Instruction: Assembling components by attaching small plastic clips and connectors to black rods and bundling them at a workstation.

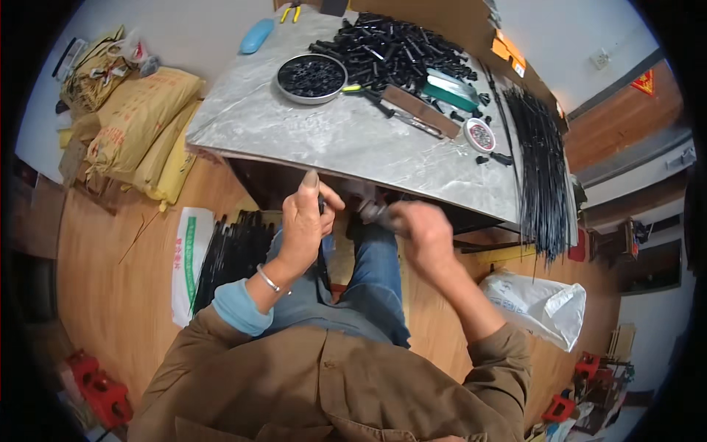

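My left hand [300, 221] is closed with the thumb pointing up, in front of the table's near edge and above my lap. Its curled fingers grip a thin black rod [322, 265], whose dark upper tip shows beside the thumb. To its right, my right hand [427, 230] is smeared by motion, its fingers closed. A greyish blurred object [377, 214] juts from it toward the left hand; its kind cannot be made out. On the table, a round metal bowl [312, 99] holds small black parts, and a heap of black tubular pieces [398, 50] lies behind it.
The grey table [258, 129] carries a brown flat bar [420, 112], a green box [451, 90], a small white tub [468, 131], yellow-handled pliers [292, 10] and a blue case [257, 35]. Black rods [541, 169] overhang its right edge; more rods [232, 254] stand at my left. Sacks [143, 110] are stacked far left.
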